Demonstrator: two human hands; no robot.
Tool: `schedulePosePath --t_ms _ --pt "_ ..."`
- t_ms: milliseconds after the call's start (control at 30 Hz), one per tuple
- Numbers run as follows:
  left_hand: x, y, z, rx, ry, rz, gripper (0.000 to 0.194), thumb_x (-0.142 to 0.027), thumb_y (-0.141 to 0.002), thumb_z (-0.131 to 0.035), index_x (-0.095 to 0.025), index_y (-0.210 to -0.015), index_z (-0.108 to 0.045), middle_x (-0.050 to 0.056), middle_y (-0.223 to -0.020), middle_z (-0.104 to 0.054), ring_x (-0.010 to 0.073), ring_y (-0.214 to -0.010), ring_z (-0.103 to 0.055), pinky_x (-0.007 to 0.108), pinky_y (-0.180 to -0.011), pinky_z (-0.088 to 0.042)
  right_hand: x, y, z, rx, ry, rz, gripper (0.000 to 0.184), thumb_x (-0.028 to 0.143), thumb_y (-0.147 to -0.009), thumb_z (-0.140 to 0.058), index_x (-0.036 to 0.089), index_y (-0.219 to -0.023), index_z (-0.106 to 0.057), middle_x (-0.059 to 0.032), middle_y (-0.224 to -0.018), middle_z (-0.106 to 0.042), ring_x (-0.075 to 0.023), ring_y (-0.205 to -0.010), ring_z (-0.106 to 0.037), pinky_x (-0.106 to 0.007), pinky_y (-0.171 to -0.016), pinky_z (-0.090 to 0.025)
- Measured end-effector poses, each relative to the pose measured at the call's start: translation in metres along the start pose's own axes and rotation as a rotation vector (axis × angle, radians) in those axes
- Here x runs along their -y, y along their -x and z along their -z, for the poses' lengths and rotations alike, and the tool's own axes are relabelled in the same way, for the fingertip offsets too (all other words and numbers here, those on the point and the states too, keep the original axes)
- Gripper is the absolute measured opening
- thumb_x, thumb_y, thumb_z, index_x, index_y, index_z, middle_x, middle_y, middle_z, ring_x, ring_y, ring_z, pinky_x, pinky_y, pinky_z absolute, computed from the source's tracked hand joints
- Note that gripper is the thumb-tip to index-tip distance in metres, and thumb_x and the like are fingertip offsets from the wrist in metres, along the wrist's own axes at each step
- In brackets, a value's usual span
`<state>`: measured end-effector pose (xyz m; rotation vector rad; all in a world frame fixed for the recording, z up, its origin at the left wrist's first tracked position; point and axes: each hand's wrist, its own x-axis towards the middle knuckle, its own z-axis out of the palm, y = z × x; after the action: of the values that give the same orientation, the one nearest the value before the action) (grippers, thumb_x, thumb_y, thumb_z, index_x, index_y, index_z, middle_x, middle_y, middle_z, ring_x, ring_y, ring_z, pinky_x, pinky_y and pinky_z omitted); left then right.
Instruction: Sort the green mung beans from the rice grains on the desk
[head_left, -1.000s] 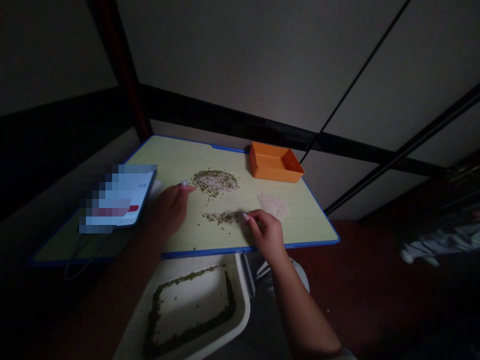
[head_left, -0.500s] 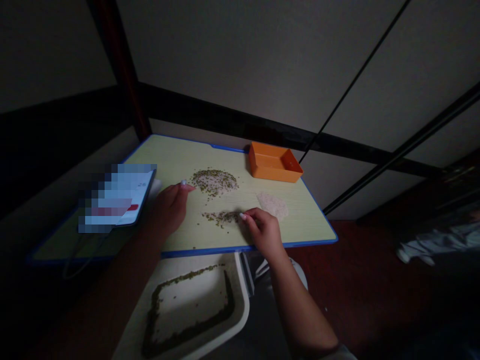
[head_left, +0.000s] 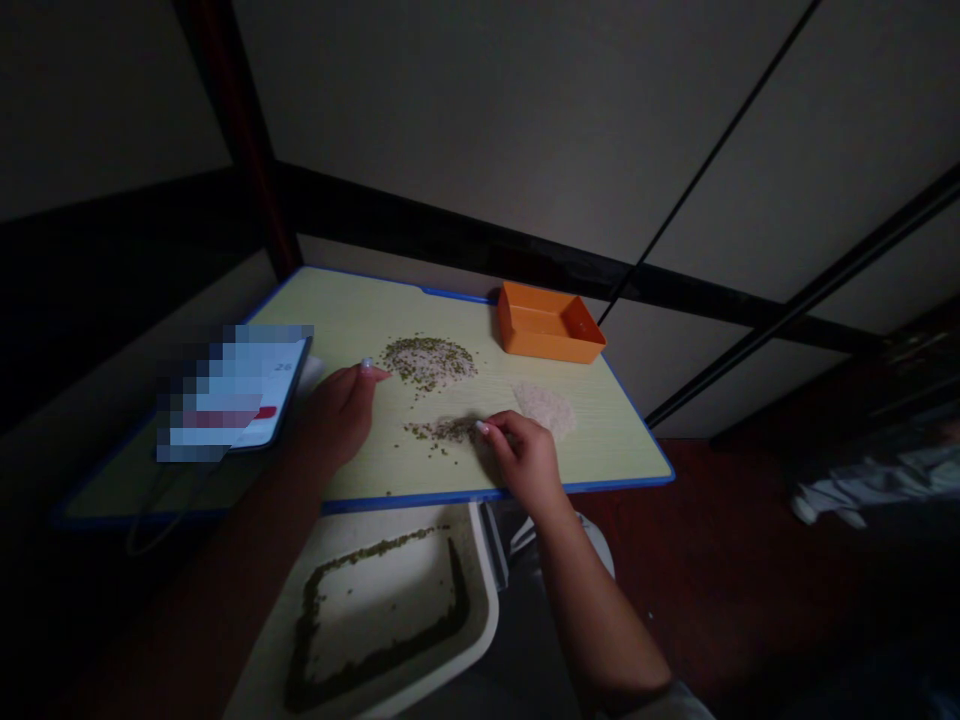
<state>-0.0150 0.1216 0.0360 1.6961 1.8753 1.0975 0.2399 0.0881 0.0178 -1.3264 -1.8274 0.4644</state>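
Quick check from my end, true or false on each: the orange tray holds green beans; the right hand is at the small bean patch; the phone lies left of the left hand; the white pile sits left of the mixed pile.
1. The orange tray holds green beans. False: it looks empty.
2. The right hand is at the small bean patch. True.
3. The phone lies left of the left hand. True.
4. The white pile sits left of the mixed pile. False: it sits to the right.

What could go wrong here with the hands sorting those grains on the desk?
The right hand works the small green pile close to the desk's near edge; stray grains could roll off. The rice pile lies just beside that hand, so a sweep could remix it. The left hand rests near the phone.
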Motion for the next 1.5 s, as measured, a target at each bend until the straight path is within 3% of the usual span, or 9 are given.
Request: schedulePosePath --t_ms 567,1500 --pt "-0.0024 0.0021 0.0018 0.012 0.001 0.003 0.062 -0.052 -0.098 -0.023 -0.019 -0.111 -0.074 0.017 -0.134 -0.076 0.0313 -0.134 -0.067 0.054 -0.126 -0.044 0.0031 0.005 0.0012 -0.014 0.034 0.059 0.014 0.025 -0.098 -0.069 0.024 -0.088 -0.079 -0.0041 -0.084 -0.083 -0.0204 -0.08 -0.074 -0.031 -0.082 -0.052" --pt "0.0004 0.0 0.0009 -0.01 0.01 -0.028 0.057 -0.052 -0.097 -0.025 -0.022 -0.103 -0.073 0.014 -0.127 -0.079 0.03 -0.127 -0.07 0.052 -0.122 -0.049 0.0074 0.0003 -0.0036 0.017 0.08 0.071 0.016 0.028 -0.1 -0.069 0.025 -0.088 -0.08 -0.0029 -0.083 -0.083 -0.0195 -0.079 -0.075 -0.03 -0.081 -0.052"
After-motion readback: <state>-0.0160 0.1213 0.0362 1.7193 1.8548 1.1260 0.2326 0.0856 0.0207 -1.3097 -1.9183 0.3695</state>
